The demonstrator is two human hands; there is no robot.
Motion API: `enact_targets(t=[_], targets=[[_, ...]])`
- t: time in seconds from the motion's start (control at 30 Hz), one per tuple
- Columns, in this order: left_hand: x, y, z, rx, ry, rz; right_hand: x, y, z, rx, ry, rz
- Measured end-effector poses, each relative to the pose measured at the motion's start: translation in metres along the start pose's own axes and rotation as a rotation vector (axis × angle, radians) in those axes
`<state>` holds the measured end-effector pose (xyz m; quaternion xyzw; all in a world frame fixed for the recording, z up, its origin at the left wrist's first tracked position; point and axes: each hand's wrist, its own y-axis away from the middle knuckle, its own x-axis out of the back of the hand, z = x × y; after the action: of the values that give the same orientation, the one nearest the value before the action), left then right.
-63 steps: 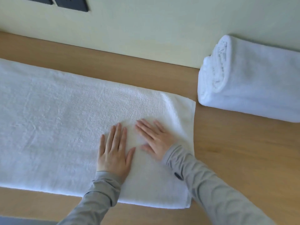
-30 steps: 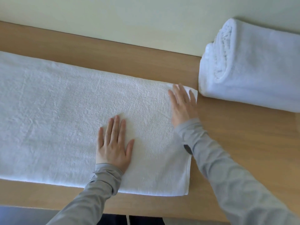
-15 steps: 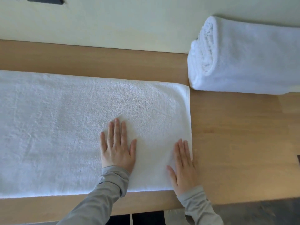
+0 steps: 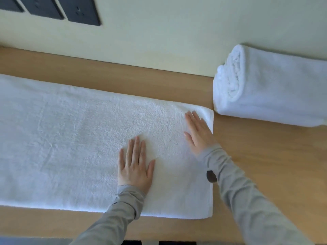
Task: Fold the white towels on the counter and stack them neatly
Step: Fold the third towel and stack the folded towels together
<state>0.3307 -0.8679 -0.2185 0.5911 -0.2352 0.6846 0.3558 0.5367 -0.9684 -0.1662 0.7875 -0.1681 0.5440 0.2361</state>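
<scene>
A long white towel (image 4: 74, 144) lies flat on the wooden counter (image 4: 265, 165), folded lengthwise and running off the left edge of view. My left hand (image 4: 135, 167) presses flat on it with straight fingers, near its right part. My right hand (image 4: 199, 132) lies flat, fingers straight, along the towel's right end near the far corner. A second white towel (image 4: 276, 91), folded and rolled into a thick bundle, sits at the back right against the wall, just beyond the flat towel's corner.
A pale wall (image 4: 159, 41) rises behind the counter, with dark socket plates (image 4: 77, 9) at the top left. Bare wood lies to the right of the flat towel. The counter's front edge (image 4: 53, 236) runs along the bottom.
My right hand has slid from the towel's near right corner up along its right edge towards the far corner. My left hand has stayed pressed in place.
</scene>
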Motion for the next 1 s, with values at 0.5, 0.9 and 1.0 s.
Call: enact_targets(t=[0.5, 0.9, 1.0], targets=[[0.017, 0.081, 0.104, 1.174, 0.574, 0.251, 0.045, -0.121, 0.054, -0.035, 0.098, -0.346], [0.000, 0.088, 0.177, 1.767, 1.612, 0.331, 0.068, -0.134, 0.052, -0.047, 0.233, -0.611], [-0.001, 0.090, 0.184, 1.757, 1.659, 0.345, 0.070, -0.132, 0.050, -0.088, 0.238, -0.637]])
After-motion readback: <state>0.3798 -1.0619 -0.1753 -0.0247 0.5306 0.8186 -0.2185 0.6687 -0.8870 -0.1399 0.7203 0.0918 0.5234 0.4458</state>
